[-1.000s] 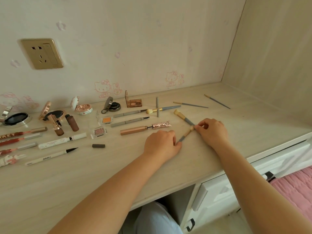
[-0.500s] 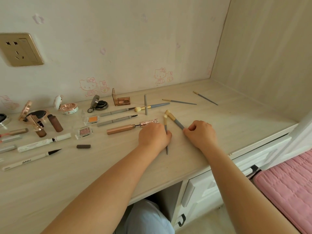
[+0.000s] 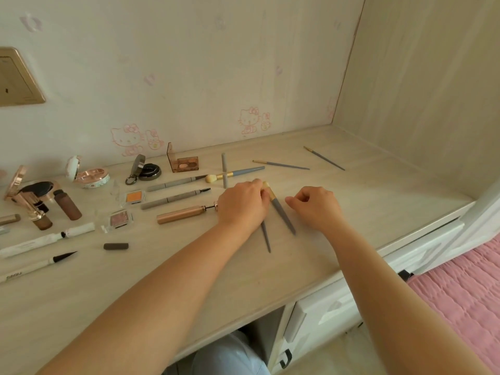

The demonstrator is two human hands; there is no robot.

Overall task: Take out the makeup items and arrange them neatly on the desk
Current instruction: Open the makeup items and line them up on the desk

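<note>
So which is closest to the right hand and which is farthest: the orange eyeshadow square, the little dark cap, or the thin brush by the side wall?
From the right hand:
1. Thin grey brush by the side wall, behind the hand, nearest.
2. Orange square eyeshadow pan, well off to the left.
3. Small dark brown cap, left and nearer the desk's front edge, farthest.
</note>
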